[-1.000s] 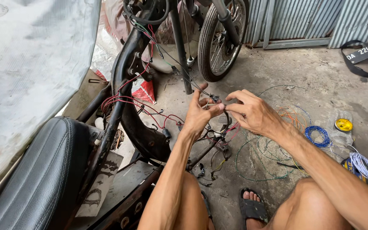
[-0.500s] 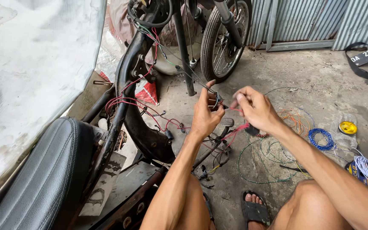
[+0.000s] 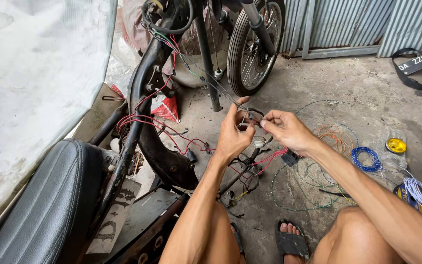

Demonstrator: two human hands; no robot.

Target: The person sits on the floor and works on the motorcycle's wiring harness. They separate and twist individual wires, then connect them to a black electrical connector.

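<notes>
My left hand [image 3: 233,133] and my right hand [image 3: 285,129] meet in front of me, each pinching the same thin wire bundle [image 3: 253,116] that runs up toward the black motorcycle frame [image 3: 145,105]. A small white connector [image 3: 258,143] hangs just below my fingers. Red wires [image 3: 145,122] loop along the frame to the left of my left hand. More red and black wiring with a dark plug [image 3: 289,157] lies under my right wrist.
A black seat [image 3: 40,205] fills the lower left. A front wheel [image 3: 252,46] stands ahead by a corrugated metal wall [image 3: 362,22]. Coils of blue [image 3: 366,159], orange [image 3: 335,137], green [image 3: 294,193] and white wire [image 3: 420,191] and yellow tape [image 3: 396,145] lie on the concrete.
Both hands have drawn closer together and shifted slightly left and down in view, now pinching the wire bundle between them. The view has tilted a little.
</notes>
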